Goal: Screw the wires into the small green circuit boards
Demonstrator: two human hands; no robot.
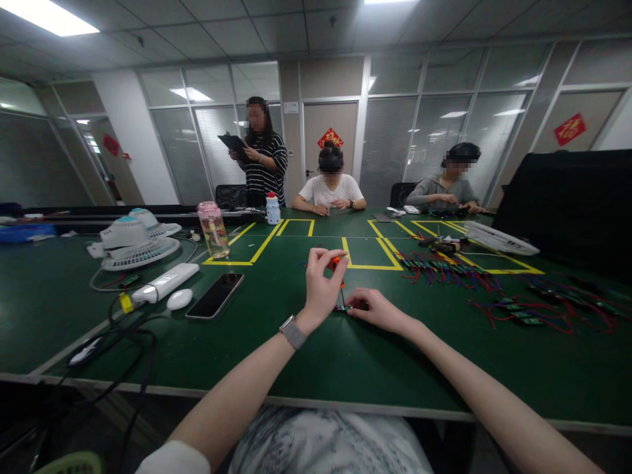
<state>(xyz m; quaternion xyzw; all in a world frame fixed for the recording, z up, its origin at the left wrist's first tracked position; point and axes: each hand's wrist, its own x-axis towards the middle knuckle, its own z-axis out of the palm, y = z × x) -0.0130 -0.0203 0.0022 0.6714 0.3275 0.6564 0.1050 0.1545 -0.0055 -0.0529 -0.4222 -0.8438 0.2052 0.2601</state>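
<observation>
My left hand (320, 283) is raised above the green table (276, 355), fingers pinched round the red handle of a small screwdriver (336, 264) that points down. Its tip meets a small dark circuit board (342, 307) lying on the table. My right hand (375, 309) rests flat on the table just right of the board, fingertips pressed together against its edge. A watch sits on my left wrist.
A phone (214, 295), white mouse (179, 299), power bank (165, 282), cables and two fans (135, 243) lie left. A pink bottle (213, 228) stands behind. Piles of wired boards (444, 268) spread right. Three people are at the far side.
</observation>
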